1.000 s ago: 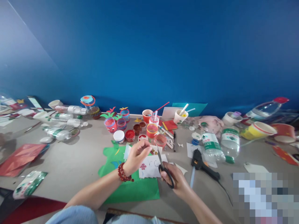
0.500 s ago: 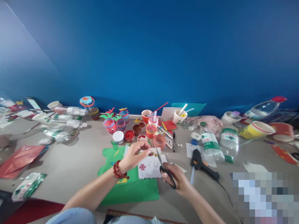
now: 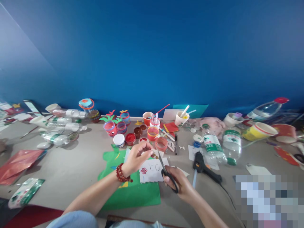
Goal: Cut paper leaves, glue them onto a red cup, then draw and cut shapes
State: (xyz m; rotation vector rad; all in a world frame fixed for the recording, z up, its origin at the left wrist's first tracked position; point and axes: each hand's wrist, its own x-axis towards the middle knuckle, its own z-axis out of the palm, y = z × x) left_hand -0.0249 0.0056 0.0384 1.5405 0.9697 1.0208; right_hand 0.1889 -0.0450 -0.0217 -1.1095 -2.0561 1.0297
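Observation:
My right hand [image 3: 175, 180] grips a pair of black-handled scissors [image 3: 170, 177], blades pointing up and to the left. My left hand [image 3: 140, 155], with a red bead bracelet at the wrist, pinches a small piece of white paper [image 3: 157, 153] bearing brownish-gold spots. The scissor tips are right beside that piece; whether they touch it I cannot tell. Below lies a white sheet [image 3: 150, 177] with a red knot pattern and dark pen curves. Under it is green paper [image 3: 144, 196], partly covered by my left forearm.
A black glue gun [image 3: 206, 167] with its cord lies to the right, near clear plastic bottles [image 3: 215, 150]. Behind my hands stand paint jars [image 3: 119, 140], decorated cups [image 3: 110, 128] and a paper cup [image 3: 182, 119]. Red film [image 3: 19, 164] and more bottles [image 3: 55, 138] lie left.
The scissors and both hands stay nearly in place. The spotted paper piece sits slightly differently by the blades, with more of the sheet's upper edge showing. The whole view has shifted slightly.

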